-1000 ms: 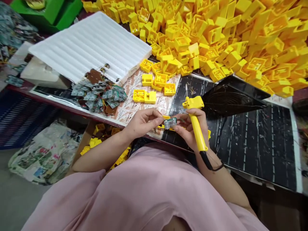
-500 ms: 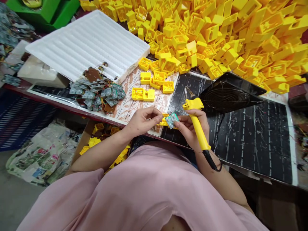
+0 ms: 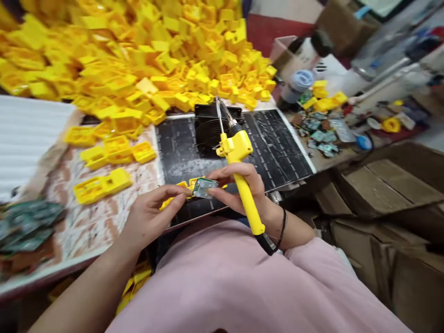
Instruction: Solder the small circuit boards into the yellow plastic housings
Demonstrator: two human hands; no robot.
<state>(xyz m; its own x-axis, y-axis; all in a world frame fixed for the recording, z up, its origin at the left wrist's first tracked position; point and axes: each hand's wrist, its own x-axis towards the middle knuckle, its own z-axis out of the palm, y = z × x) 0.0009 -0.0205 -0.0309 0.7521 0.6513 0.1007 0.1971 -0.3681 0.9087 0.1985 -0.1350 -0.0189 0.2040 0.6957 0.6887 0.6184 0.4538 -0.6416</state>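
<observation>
My left hand (image 3: 152,217) pinches a yellow plastic housing (image 3: 173,196) at the table's near edge. My right hand (image 3: 243,192) grips a yellow soldering iron (image 3: 239,166) whose tip points away from me, and its fingertips also hold a small green circuit board (image 3: 203,187) against the housing. Both hands meet over a black mat (image 3: 270,143). Beyond the iron stands a black fan (image 3: 208,125).
A big heap of yellow housings (image 3: 138,55) fills the far table. Loose housings (image 3: 104,180) lie on patterned paper at left, by white foam (image 3: 24,134) and a pile of circuit boards (image 3: 24,226). Cardboard boxes (image 3: 381,194) stand at right, clutter and tape rolls (image 3: 390,124) behind.
My head has swung to the right, so the scene slid left and the boxes came into view. My hands still hold the board, housing and iron together.
</observation>
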